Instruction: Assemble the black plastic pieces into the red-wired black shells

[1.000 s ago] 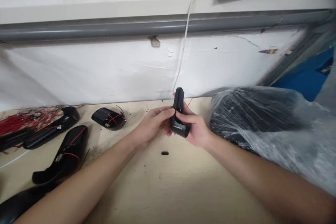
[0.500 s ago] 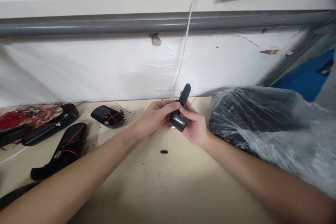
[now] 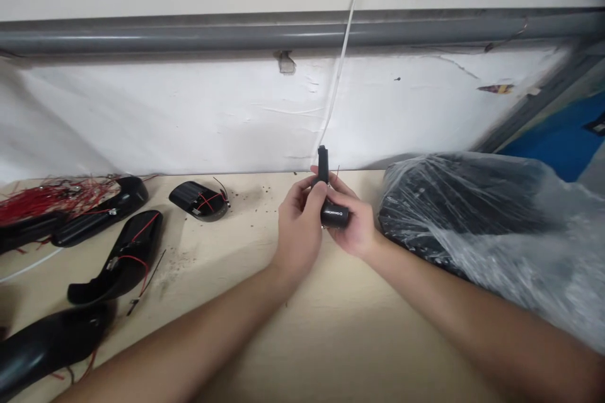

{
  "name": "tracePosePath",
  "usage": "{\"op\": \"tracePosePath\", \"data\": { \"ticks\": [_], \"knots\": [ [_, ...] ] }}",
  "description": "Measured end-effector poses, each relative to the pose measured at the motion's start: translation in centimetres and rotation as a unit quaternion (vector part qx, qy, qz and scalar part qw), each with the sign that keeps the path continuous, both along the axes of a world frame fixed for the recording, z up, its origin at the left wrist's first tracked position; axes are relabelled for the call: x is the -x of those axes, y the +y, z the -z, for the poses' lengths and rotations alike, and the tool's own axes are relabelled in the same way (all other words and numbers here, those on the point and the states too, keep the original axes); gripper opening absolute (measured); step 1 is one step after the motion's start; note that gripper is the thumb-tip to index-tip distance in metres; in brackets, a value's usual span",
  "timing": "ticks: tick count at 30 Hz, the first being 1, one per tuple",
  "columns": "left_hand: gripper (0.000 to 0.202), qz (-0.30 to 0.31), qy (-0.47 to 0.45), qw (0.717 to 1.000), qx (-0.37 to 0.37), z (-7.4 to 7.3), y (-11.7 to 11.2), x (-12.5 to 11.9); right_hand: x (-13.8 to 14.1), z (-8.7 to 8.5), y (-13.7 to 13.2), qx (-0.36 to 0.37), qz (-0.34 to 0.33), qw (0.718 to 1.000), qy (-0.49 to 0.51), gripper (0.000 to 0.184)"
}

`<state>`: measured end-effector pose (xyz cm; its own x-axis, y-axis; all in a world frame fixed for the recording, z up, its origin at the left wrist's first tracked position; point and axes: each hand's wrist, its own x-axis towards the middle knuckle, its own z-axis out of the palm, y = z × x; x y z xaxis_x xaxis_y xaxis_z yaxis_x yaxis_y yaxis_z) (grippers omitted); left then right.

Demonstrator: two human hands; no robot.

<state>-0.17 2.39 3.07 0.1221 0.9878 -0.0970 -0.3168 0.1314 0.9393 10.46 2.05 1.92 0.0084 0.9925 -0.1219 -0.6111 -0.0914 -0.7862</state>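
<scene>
Over on the far left of the bench [image 3: 222,302], a tangle of red wires [image 3: 57,198] is lying against a long black plastic shell [image 3: 101,220]. Nearer me, a second shell [image 3: 125,258] is lying with red wires across it, and a glossy black shell [image 3: 51,340] is sitting at the near left edge. Farther right, a shorter shell [image 3: 198,200] is showing red wires looped over it. They all seem to be lying where the wiring stays in plain view.

Moving right, my left hand [image 3: 299,227] is curled closely around a black casing [image 3: 334,215] just above the bench, while my right hand [image 3: 353,230] is cradling it from the right and beneath. Holding it between both hands is keeping it steady, I'd judge — its narrow stem [image 3: 322,164] is pointing up and away from me, a thin wire [image 3: 337,171] is poking up beside it, and its lettered face is turned toward me.

Behind my hands, a white cord [image 3: 341,69] is running down the wall past a grey pipe [image 3: 189,34]. Off to the right, a black bundle in clear plastic wrap [image 3: 454,201] is resting on the bench — close beside my right hand, but not touching it.
</scene>
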Motion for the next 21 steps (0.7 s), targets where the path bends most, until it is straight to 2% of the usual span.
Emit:
{"op": "tracePosePath", "data": {
  "ticks": [6, 10, 15, 18, 21],
  "knots": [
    [0.047, 0.054, -0.035, 0.998, -0.013, 0.8, 0.4, 1.2, -0.3, 0.6, 0.2, -0.026, -0.065, 0.997, -0.038, 0.076],
    [0.052, 0.082, -0.038, 0.996, -0.012, 0.3, 1.2, 1.7, -0.6, 0.6, 0.3, -0.031, -0.067, 0.997, -0.038, 0.084],
    [0.074, 0.17, -0.029, 0.985, -0.008, -0.1, 2.7, 2.7, -0.6, 0.6, 0.3, -0.044, -0.076, 0.995, -0.038, 0.089],
    [0.075, 0.215, -0.016, 0.976, -0.011, 0.0, 3.4, 3.0, -0.5, 0.6, 0.4, -0.045, -0.071, 0.996, -0.043, 0.089],
    [0.071, 0.217, -0.016, 0.976, -0.005, 0.4, 3.9, 3.0, -0.3, 0.5, 0.5, -0.037, -0.074, 0.995, -0.047, 0.091]
  ]
}}
